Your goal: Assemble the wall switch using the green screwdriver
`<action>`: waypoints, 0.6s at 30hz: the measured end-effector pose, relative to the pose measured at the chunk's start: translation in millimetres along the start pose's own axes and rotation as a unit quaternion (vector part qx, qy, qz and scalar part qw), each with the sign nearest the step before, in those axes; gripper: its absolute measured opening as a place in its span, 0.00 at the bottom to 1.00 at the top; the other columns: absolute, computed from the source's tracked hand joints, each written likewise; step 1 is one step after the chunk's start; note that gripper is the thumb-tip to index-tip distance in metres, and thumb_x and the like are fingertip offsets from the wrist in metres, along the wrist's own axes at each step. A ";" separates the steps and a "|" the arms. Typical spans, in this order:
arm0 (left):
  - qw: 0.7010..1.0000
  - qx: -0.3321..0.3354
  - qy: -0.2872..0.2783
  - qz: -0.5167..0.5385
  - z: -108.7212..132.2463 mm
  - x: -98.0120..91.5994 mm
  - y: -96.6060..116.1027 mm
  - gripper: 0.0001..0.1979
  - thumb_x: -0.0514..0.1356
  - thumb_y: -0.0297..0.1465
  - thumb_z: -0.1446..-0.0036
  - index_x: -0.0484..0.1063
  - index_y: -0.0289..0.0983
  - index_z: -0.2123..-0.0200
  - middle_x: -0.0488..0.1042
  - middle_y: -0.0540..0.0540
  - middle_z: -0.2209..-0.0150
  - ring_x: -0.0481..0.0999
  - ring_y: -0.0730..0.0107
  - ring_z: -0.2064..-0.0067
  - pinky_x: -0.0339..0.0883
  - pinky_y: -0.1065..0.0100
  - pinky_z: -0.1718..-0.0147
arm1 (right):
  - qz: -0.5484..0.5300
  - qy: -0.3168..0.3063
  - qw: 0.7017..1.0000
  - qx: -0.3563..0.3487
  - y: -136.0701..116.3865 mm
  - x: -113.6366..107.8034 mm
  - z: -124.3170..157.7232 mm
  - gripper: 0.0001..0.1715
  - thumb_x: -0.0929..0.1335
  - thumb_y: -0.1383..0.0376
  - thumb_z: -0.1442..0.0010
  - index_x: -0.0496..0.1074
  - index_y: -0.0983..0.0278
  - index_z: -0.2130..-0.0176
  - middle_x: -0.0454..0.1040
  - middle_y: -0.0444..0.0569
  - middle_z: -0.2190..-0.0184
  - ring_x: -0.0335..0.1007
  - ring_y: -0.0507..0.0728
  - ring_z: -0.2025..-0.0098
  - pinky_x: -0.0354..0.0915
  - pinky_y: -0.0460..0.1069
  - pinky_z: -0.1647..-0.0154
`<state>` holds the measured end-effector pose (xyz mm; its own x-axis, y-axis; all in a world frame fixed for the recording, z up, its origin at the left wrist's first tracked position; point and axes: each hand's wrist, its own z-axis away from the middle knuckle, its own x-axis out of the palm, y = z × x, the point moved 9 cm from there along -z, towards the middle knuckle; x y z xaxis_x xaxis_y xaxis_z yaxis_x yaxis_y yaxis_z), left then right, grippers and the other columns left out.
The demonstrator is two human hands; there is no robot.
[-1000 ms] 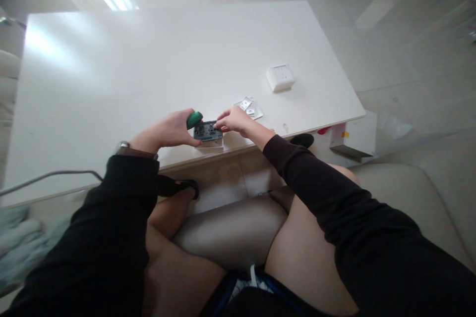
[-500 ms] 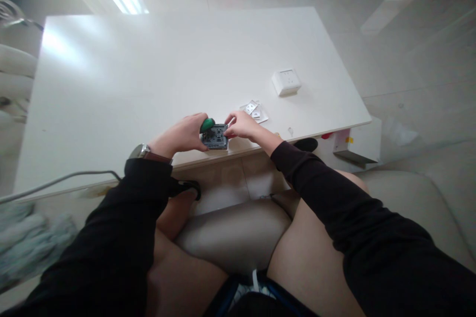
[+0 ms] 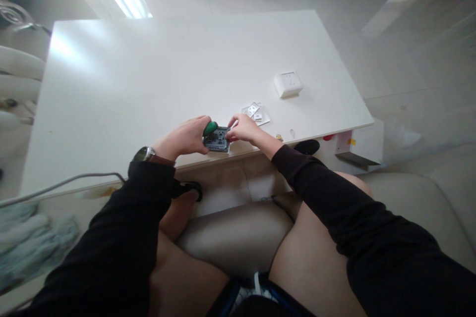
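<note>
Your left hand (image 3: pixel 186 136) grips a green screwdriver (image 3: pixel 210 128) against the grey module (image 3: pixel 217 140); your right hand (image 3: pixel 243 129) pinches the module's right side. The counter (image 3: pixel 167 69) edge runs just beside the module: a slip could drop it.

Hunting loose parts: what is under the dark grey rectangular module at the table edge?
Only white table shows around the dark grey rectangular module. The left hand, holding a green-handled tool, and right hand cover its ends; anything beneath is hidden.
</note>
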<state>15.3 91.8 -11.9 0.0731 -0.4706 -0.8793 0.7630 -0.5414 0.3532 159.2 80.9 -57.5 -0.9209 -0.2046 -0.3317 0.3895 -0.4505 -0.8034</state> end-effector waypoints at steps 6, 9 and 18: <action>1.000 -0.001 -0.001 0.007 0.7 2.5 2.8 0.24 0.69 0.34 0.59 0.67 0.40 0.57 0.73 0.43 0.55 0.76 0.54 0.56 0.66 0.61 0.61 | 0.020 0.007 1.000 -0.010 -1.7 0.3 -1.4 0.19 0.76 0.79 0.55 0.69 0.63 0.68 0.74 0.43 0.73 0.79 0.57 0.71 0.80 0.53 0.68; 1.000 0.002 0.004 0.020 -0.2 5.1 5.1 0.27 0.72 0.39 0.58 0.67 0.39 0.56 0.73 0.42 0.53 0.76 0.54 0.55 0.67 0.61 0.60 | 0.032 0.008 0.999 -0.019 -2.4 2.0 -4.1 0.19 0.76 0.79 0.56 0.70 0.63 0.68 0.74 0.43 0.74 0.79 0.57 0.71 0.79 0.52 0.69; 0.999 0.026 0.041 0.022 -0.5 0.8 11.4 0.23 0.70 0.42 0.54 0.69 0.40 0.56 0.77 0.42 0.56 0.77 0.53 0.54 0.68 0.61 0.57 | -0.014 -0.005 1.000 -0.024 -3.9 10.6 -4.7 0.18 0.76 0.76 0.55 0.69 0.63 0.66 0.73 0.42 0.75 0.78 0.55 0.72 0.77 0.49 0.70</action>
<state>24.4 85.6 -8.7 0.1597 -0.4367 -0.8853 0.7241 -0.5577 0.4058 147.9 84.6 -60.2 -0.9309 -0.2016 -0.3045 0.3628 -0.4145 -0.8346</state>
